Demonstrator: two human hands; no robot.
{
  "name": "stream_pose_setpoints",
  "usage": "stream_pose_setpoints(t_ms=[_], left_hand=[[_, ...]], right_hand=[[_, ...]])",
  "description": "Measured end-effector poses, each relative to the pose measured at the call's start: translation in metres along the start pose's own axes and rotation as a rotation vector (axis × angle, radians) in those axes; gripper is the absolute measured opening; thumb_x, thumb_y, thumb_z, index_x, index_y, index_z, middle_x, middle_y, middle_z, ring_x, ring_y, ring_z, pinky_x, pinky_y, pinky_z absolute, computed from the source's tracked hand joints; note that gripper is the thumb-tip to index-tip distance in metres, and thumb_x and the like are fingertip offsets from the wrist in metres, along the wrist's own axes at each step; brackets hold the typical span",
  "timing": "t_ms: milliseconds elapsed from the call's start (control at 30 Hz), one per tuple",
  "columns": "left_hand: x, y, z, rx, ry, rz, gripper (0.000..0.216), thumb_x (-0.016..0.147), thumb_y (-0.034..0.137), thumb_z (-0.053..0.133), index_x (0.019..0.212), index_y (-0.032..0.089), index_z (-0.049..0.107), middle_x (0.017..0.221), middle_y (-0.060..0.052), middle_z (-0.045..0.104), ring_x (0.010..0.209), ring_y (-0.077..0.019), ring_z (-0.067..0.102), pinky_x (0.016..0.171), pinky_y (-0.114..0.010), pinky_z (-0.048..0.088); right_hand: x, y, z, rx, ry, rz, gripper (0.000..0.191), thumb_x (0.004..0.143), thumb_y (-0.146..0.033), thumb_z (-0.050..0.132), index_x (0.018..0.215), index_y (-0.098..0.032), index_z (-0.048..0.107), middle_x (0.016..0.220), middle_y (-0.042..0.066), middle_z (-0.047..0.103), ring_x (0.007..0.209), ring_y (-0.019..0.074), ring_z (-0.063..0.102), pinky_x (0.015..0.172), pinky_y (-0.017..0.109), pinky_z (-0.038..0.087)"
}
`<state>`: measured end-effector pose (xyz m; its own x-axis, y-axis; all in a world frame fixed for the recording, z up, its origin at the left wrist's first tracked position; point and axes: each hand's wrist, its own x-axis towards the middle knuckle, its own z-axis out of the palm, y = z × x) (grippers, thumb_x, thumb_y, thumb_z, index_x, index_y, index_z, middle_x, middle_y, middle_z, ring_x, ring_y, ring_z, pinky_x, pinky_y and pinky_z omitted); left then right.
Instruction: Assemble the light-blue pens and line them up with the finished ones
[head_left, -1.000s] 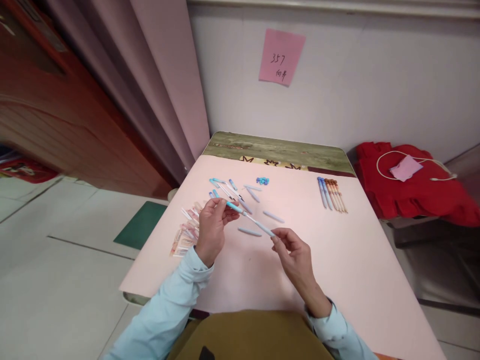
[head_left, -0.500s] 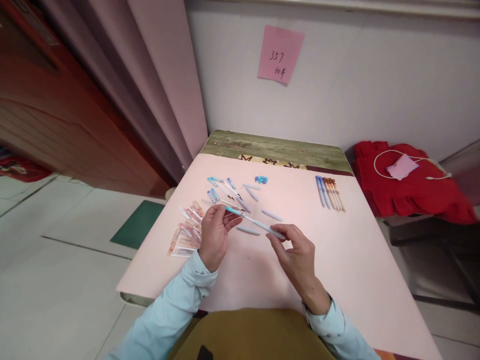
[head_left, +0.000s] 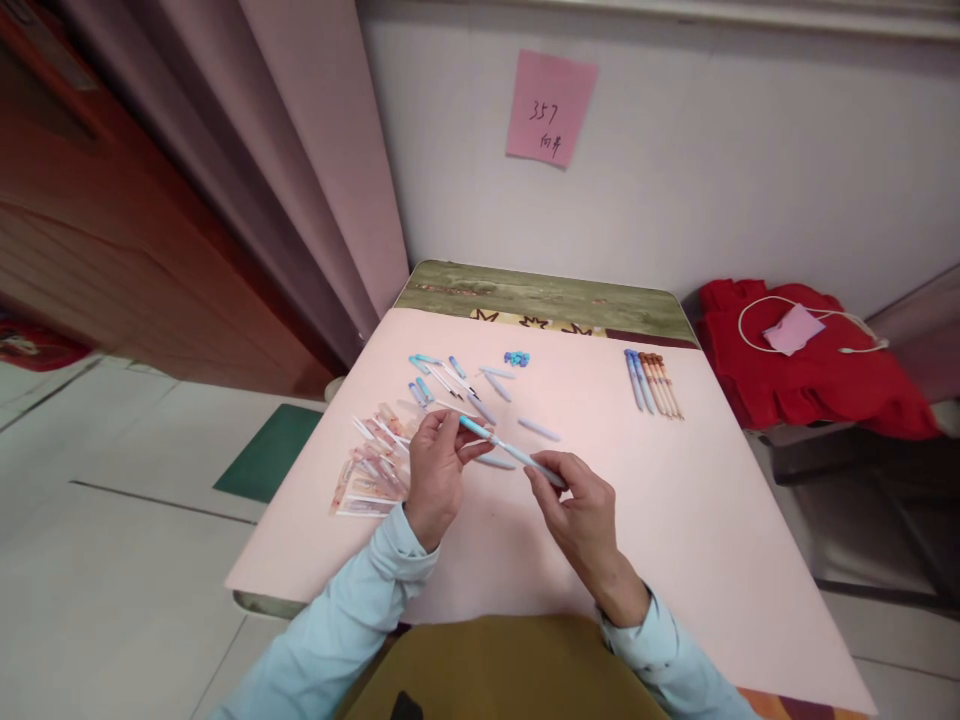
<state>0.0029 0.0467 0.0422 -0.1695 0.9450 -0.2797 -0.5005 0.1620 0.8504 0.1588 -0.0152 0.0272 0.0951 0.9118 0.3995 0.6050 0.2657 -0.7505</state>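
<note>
My left hand [head_left: 435, 465] pinches the teal end of a thin pen [head_left: 504, 447], and my right hand [head_left: 574, 500] grips its pale blue barrel end, so both hold the same pen just above the pink table cover [head_left: 675, 520]. Right behind the pen lie loose pale blue barrels [head_left: 538, 429] and other blue pen parts [head_left: 450, 378]. A fan of clear and pink wrappers [head_left: 369, 468] lies left of my left hand.
A small heap of blue caps [head_left: 516, 358] lies further back. A row of finished blue and orange pens [head_left: 651, 382] sits at the back right. A red cushion [head_left: 810, 365] with a white cable stands right of the table; a pink note [head_left: 550, 108] hangs on the wall.
My right hand has slid along the pen towards my left hand, closing its fingers over the barrel. Both hands have drifted slightly nearer to me.
</note>
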Motion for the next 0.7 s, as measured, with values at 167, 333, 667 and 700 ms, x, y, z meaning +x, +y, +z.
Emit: stream_pose_setpoints(t_ms=[167,333,667,700], left_hand=[[0.0027,-0.0013,-0.0005,-0.016,0.011,0.002,0.026,0.079,0.039,0.067,0.084,0.016,0.054,0.079,-0.008,0.073,0.069,-0.0188,0.070,0.061,-0.030,0.058],[0.0041,-0.0009,-0.0022,-0.017,0.031,-0.006,0.025,0.081,0.037,0.065,0.085,0.017,0.052,0.078,-0.007,0.073,0.068,-0.0192,0.071,0.059,-0.031,0.058],[0.0054,-0.0034,-0.0065,-0.041,0.040,-0.025,0.026,0.080,0.037,0.067,0.084,0.016,0.052,0.080,-0.008,0.073,0.070,-0.0194,0.071,0.060,-0.030,0.058],[0.0054,-0.0039,-0.0066,-0.045,0.039,-0.023,0.027,0.080,0.038,0.067,0.084,0.016,0.052,0.080,-0.008,0.073,0.070,-0.0193,0.071,0.059,-0.029,0.058]], right_hand=[[-0.0021,0.0001,-0.0010,0.024,0.007,-0.003,0.016,0.090,-0.023,0.056,0.103,-0.021,0.064,0.083,0.004,0.066,0.063,0.0130,0.059,0.058,0.025,0.047],[-0.0021,0.0004,-0.0018,0.031,0.026,0.004,0.019,0.091,-0.023,0.054,0.105,-0.021,0.066,0.080,0.004,0.064,0.062,0.0130,0.057,0.056,0.025,0.047],[-0.0009,-0.0004,-0.0021,0.042,0.050,-0.030,0.020,0.091,-0.020,0.055,0.108,-0.020,0.067,0.083,0.005,0.065,0.063,0.0120,0.057,0.056,0.024,0.048],[-0.0009,-0.0009,-0.0020,0.040,0.056,-0.037,0.020,0.091,-0.020,0.056,0.108,-0.020,0.067,0.083,0.005,0.065,0.062,0.0119,0.056,0.056,0.024,0.048]])
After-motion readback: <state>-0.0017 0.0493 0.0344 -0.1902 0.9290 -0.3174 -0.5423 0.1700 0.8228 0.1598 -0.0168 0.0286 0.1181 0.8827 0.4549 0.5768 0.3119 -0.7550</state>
